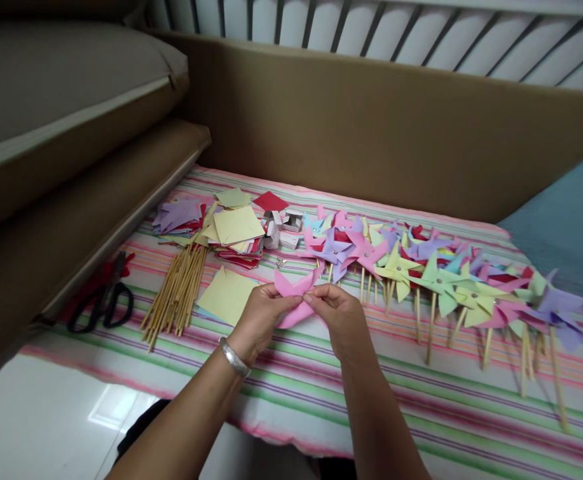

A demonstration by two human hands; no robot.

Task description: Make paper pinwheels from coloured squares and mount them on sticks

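Observation:
Between my two hands is a pink paper pinwheel (291,317) with its corners partly folded in to the centre. My left hand (264,310) pinches its left side, thumb pressed at the middle. From the other side my right hand (335,312) pinches the paper too, its thumb and finger close to the left thumb. Whether a pin sits at the centre I cannot tell. Just left of my hands lies a yellow paper square (229,295). Beyond them are small white boxes (291,221) and a few tiny metal pieces (281,262).
Finished pinwheels (439,280) on sticks lie in rows at the right. Wooden sticks (176,287), black-handled scissors (102,307), a stack of paper squares (236,230) and purple paper pieces (177,215) lie left on the striped cloth (301,387). Brown cushions (96,180) stand along the left.

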